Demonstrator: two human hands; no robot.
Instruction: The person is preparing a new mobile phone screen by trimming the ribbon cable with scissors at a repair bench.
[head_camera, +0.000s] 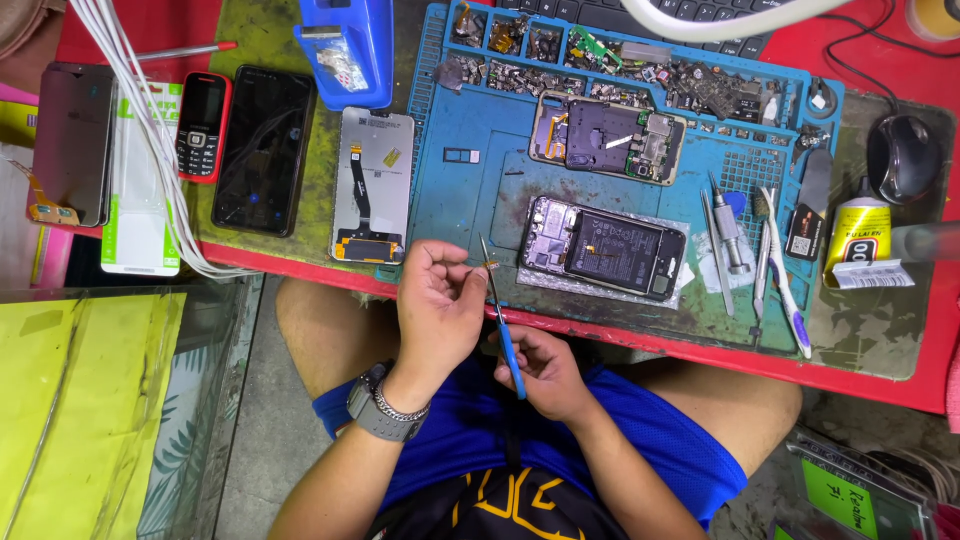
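My left hand (437, 308) pinches a tiny gold-coloured part (491, 264) at its fingertips, just over the front edge of the blue repair mat (470, 200). My right hand (545, 368) grips blue-handled tweezers (503, 325) whose metal tip points up to that small part. An opened phone (604, 250) with its battery showing lies on the mat just right of the hands. A second opened phone (610, 136) with bare circuit board lies behind it.
A loose screen panel (371, 186), a black phone (263, 150) and a small red button phone (203, 126) lie left of the mat. Screwdrivers and tweezers (745, 255), a glue tube (859, 240) and a mouse (902, 156) sit right. White cables (140, 110) cross the left side.
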